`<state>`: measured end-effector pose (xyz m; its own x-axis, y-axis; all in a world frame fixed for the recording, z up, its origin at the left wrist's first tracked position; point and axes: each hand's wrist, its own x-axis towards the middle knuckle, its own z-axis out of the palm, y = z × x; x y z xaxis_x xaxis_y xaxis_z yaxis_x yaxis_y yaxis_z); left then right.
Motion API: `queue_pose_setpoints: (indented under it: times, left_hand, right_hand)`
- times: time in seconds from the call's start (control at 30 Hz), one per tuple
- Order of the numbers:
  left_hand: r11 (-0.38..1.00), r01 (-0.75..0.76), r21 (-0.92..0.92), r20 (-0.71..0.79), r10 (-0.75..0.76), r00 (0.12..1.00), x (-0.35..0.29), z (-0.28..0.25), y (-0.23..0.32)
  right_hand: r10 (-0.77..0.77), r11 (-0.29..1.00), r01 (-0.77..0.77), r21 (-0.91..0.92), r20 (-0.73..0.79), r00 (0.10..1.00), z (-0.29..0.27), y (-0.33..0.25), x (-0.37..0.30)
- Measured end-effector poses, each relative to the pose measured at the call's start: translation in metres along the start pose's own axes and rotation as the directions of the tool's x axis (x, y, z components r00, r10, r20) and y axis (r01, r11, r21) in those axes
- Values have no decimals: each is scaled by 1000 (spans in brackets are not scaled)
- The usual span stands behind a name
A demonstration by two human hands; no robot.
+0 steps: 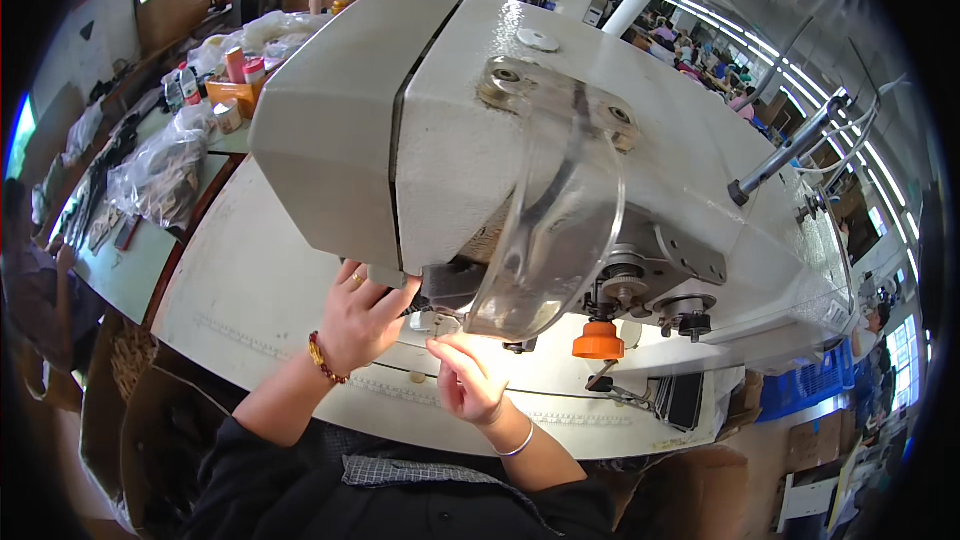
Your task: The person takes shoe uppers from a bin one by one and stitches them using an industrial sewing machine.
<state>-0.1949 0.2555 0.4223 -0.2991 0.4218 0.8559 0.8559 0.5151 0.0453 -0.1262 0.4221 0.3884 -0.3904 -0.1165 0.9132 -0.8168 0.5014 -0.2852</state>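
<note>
A large white sewing machine (450,110) fills the middle of the view, with a clear plastic guard (550,230) on its front. My left hand (362,318) reaches in under the left end of the machine head. Its fingers are bent together, their tips partly hidden beside a small dark piece (418,306) that I cannot name. Just right of it, my right hand (470,378) is close to the sewing area (435,324), thumb and fingers pinched together. Whatever lies between those fingertips is too small to make out. An orange knob (598,340) sits right of this hand.
The pale machine table (250,260) carries a printed ruler strip (570,419) along its near side. A side table at left holds plastic bags (165,175), bottles and thread cones. A dark phone-like slab (680,400) lies right. Blue crates (805,385) and cardboard boxes stand beyond.
</note>
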Motion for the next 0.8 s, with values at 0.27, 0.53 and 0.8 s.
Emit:
queue_pose_setpoints:
  times: [0.27,0.53,0.8]
  left_hand:
    - [968,139,210,71,-157,985,0,-14,36]
    - [944,209,256,179,-259,949,6,-25,58]
    - [955,133,266,188,-187,964,15,-38,60]
  right_hand:
    - [357,905,-411,111,326,875,19,-7,-6]
    - [447,615,-673,412,521,727,27,10,-38]
    - [471,594,-594,542,364,803,25,-3,-24]
